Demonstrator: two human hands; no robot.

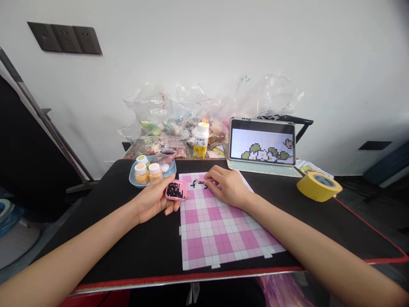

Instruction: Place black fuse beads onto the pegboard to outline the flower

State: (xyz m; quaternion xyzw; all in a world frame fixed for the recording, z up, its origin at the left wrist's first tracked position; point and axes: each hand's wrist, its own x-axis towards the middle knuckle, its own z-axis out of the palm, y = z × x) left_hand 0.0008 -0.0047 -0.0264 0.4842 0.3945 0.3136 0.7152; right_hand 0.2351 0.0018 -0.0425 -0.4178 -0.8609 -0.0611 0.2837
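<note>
My left hand [150,204] is closed around a small pink tray [184,190], tilted a little toward me. Black fuse beads [173,191] fill much of its ribbed inside. Over the top of a pink-and-white checked pegboard [204,232], my right hand [228,186] pinches slim pink tweezers [200,179], partly covered by the fingers. Their tips point left, close to a short row of black beads [193,184] on the board. Whether a bead sits between the tips is too small to tell.
A tablet [262,143] showing a pixel flower pattern leans behind the board. Left of it stand a white-and-yellow bottle [201,140] and bagged beads [172,147]. A blue plate [132,179] bears several bead jars. Yellow tape [316,187] lies right on the black mat [140,251].
</note>
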